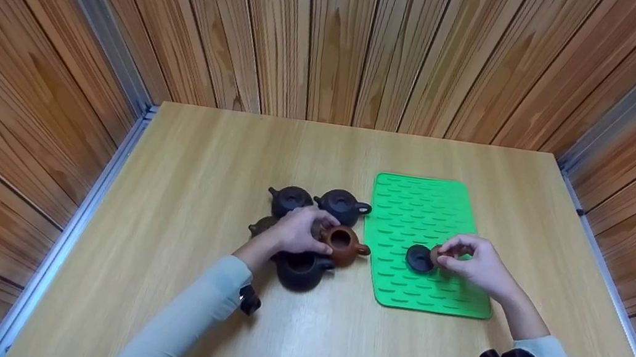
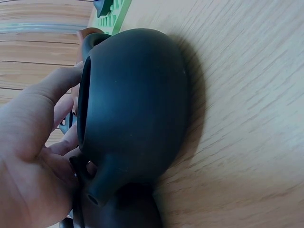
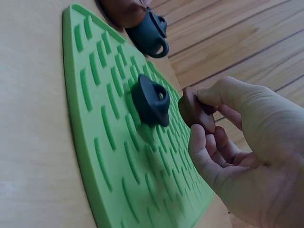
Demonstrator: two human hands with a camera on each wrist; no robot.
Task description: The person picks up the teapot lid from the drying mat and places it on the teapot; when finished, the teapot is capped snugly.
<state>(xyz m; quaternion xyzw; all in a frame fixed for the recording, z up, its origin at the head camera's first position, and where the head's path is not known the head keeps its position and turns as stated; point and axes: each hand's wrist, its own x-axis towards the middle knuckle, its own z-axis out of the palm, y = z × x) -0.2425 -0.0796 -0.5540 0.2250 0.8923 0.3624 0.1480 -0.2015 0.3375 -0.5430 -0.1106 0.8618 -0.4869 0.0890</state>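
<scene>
My right hand (image 1: 477, 263) pinches a small reddish-brown teapot lid (image 3: 194, 110) by thumb and fingertips, just over the green mat. Right beside it, a black teapot lid (image 1: 420, 259) lies on the mat. My left hand (image 1: 301, 230) holds the left side of a reddish-brown teapot (image 1: 344, 246), thumb and fingers spread around its body. That teapot has no lid on, and its opening shows. A black lidless teapot (image 2: 137, 99) stands just below the left hand, filling much of the left wrist view. Part of the brown teapot is hidden behind the hand.
Two dark teapots with lids stand behind the left hand, one at the left (image 1: 290, 199) and another at the right (image 1: 343, 205). A further dark teapot (image 1: 262, 227) is partly covered by the hand. The green mat (image 1: 414, 204) lies right of the teapots on the wooden table (image 1: 198, 186).
</scene>
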